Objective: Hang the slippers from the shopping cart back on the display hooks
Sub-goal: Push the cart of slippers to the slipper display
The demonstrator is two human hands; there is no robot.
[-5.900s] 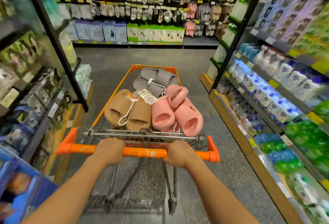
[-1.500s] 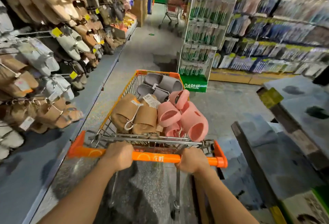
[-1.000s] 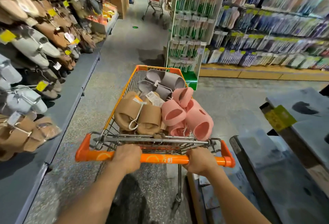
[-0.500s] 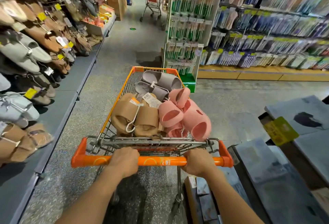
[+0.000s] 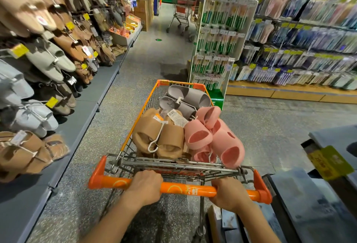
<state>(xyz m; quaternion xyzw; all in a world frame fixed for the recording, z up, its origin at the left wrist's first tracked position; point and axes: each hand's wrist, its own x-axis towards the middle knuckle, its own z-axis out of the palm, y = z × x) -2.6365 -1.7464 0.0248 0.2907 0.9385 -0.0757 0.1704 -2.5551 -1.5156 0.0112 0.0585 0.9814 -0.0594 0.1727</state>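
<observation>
An orange wire shopping cart (image 5: 135,119) stands in the aisle in front of me. It holds a tan pair of slippers (image 5: 158,136) on a white hanger, a pink pair (image 5: 214,136) on the right and a grey pair (image 5: 185,97) at the far end. My left hand (image 5: 144,185) and my right hand (image 5: 229,192) both grip the orange cart handle (image 5: 185,189). The slipper display (image 5: 44,55) with hooks and yellow price tags runs along the left side, full of tan, grey and brown pairs.
A grey base shelf (image 5: 92,96) runs under the display on the left. A toothbrush stand (image 5: 218,45) rises just beyond the cart's far right corner. Another cart (image 5: 179,14) is parked far down the aisle. Dark shelf edges (image 5: 309,194) jut in at the near right.
The cart has swung from a different aisle to beside the slipper display and edged slightly forward over the last second. Both hands keep the same grip on the handle.
</observation>
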